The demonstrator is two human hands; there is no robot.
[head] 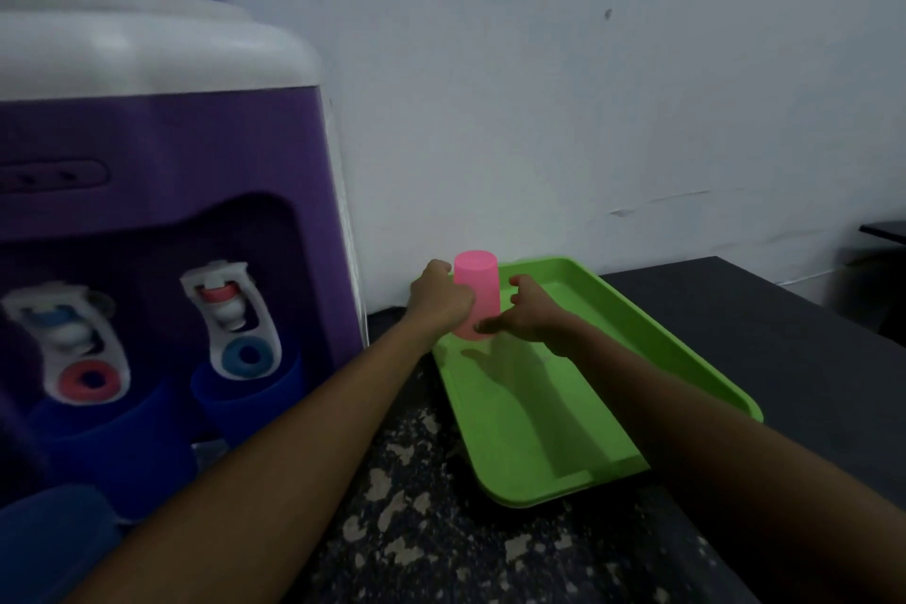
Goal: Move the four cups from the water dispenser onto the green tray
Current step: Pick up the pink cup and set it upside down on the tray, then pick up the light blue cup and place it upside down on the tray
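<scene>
Two hands: both extended forward over the far end of the tray, meeting at one cup.
Left hand point(438, 297): fingers curled around the left side of the pink cup, gripping it.
Right hand point(527, 311): partly spread, fingers loosely bent; the lower fingertip touches the cup near its bottom edge, the upper fingers stand just beside the cup wall. Not clenched; whether it bears any of the cup's weight cannot be told.
Pink cup point(476, 297): smooth matte pink plastic tumbler, tapered, upside down with its closed base uppermost, roughly upright, at the far left corner of the tray. Whether its rim rests on the tray floor or hangs just above it cannot be told.
Green tray point(564, 417): bright green rectangular plastic tray with rounded corners and a low raised rim, lying at an angle on the counter just right of the dispenser.
Blue cups point(245, 400): dark blue plastic tumblers, upright, under the dispenser taps; a further blue one at the lower left corner.
Water dispenser point(162, 191): purple-fronted body, white top, translucent blue bottle above, two white taps.
Counter point(421, 530): dark surface, worn with pale flaked patches.
Arms: both bare forearms, nearly straight, converging toward the cup.
</scene>
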